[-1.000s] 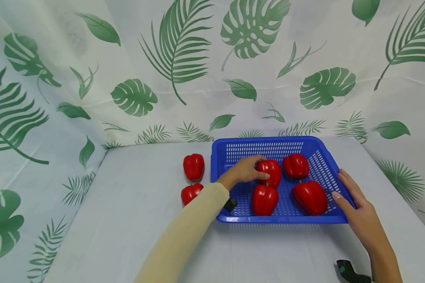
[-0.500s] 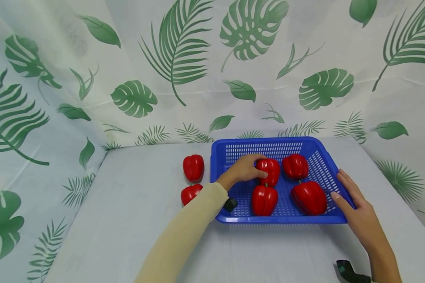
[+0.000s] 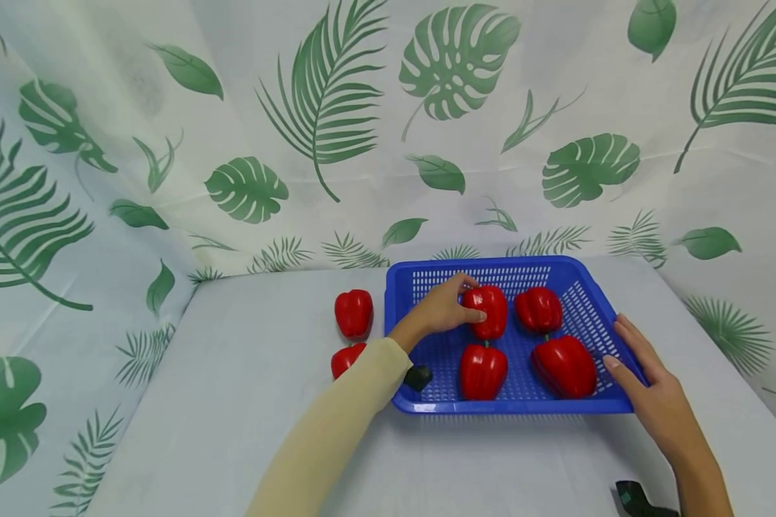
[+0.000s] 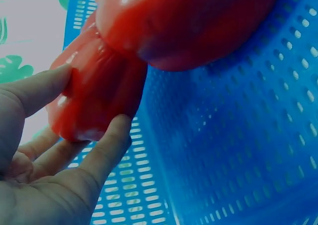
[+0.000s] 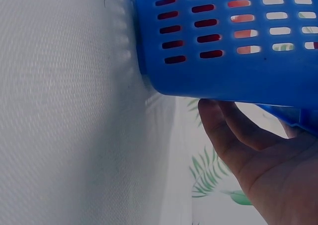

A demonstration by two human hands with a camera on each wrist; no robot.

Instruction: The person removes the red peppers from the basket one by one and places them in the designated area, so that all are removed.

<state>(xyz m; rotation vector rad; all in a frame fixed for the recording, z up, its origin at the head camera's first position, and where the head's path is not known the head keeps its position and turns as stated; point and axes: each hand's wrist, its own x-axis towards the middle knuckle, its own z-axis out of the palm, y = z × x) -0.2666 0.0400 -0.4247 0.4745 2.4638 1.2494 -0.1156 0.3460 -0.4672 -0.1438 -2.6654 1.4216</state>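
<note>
My left hand (image 3: 441,309) reaches into the blue plastic basket (image 3: 514,407) and holds a red bell pepper (image 3: 488,309) between thumb and fingers. In the left wrist view its thumb and fingertips press on the lower end of this pepper (image 4: 99,93). Three other red bell peppers lie in the basket: one in front (image 3: 483,373), one at the back right (image 3: 539,309) and one at the front right (image 3: 564,368). My right hand (image 3: 649,391) grips the basket's right rim, thumb on top. In the right wrist view its fingers lie against the outside of the basket wall (image 5: 218,76).
Two more red bell peppers stand on the white tabletop (image 3: 233,402) left of the basket: a rear one (image 3: 353,314) and a front one (image 3: 346,359), partly hidden by my left sleeve (image 3: 343,424). A leaf-print curtain (image 3: 336,237) hangs behind the table.
My left hand has shifted the held pepper slightly back and left in the basket, away from the front pepper. The right hand stays on the rim. The head view has tilted up a little.
</note>
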